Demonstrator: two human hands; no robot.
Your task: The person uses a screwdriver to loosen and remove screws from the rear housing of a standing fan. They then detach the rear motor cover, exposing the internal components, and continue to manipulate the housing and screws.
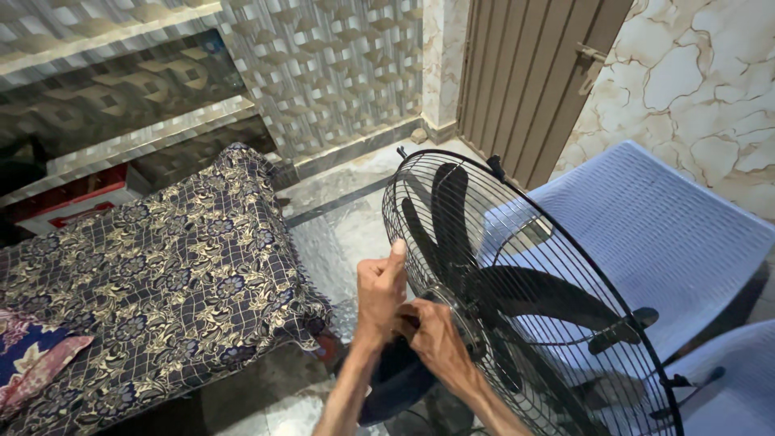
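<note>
A black pedestal fan with a round wire guard (517, 266) and dark blades (533, 295) fills the lower middle of the head view, its open front facing right. My left hand (381, 292) is at the back of the guard, thumb raised, fingers curled near the dark motor housing (395, 379). My right hand (440, 343) grips the rear of the fan by the hub, its fingers pressed against the guard wires. Both forearms come up from the bottom edge. What the fingers pinch is hidden.
A bed with a dark floral patterned cover (161, 266) lies at the left. A pale plastic chair (646, 234) stands behind the fan at the right. A brown ribbed door (525, 73) and marble-patterned wall are beyond. The floor (339, 218) is glossy tile.
</note>
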